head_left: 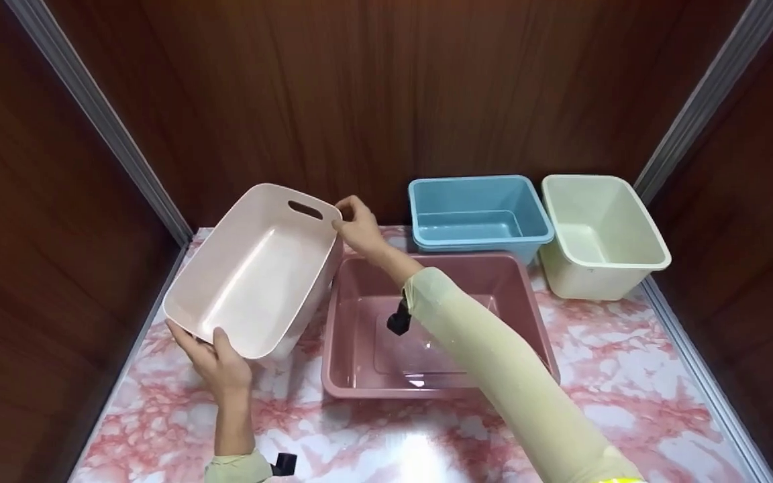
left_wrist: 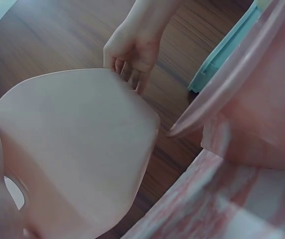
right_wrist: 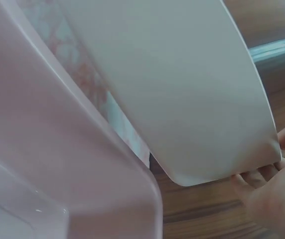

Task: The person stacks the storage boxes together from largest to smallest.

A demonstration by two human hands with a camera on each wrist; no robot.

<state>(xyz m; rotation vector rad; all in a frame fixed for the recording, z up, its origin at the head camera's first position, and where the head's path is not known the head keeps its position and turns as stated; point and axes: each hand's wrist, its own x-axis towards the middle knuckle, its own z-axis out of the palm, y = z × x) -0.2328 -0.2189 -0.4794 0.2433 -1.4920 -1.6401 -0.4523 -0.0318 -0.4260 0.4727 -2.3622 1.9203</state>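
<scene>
A pale pink plastic bin with an oval handle slot is tilted at the left of the head view, its mouth facing up toward me. My left hand grips its near end, with the thumb at the rim and the handle slot there visible in the left wrist view. At the far right corner, my right hand pinches the rim beside the other slot; the right wrist view shows those fingers curled at the edge. Whether the bin's base touches the table is hidden.
A larger dusky-pink basin stands just right of the bin, under my right forearm. Behind it sits a blue basin, with a pale green bin to its right. Brown wooden panels enclose the marbled tabletop.
</scene>
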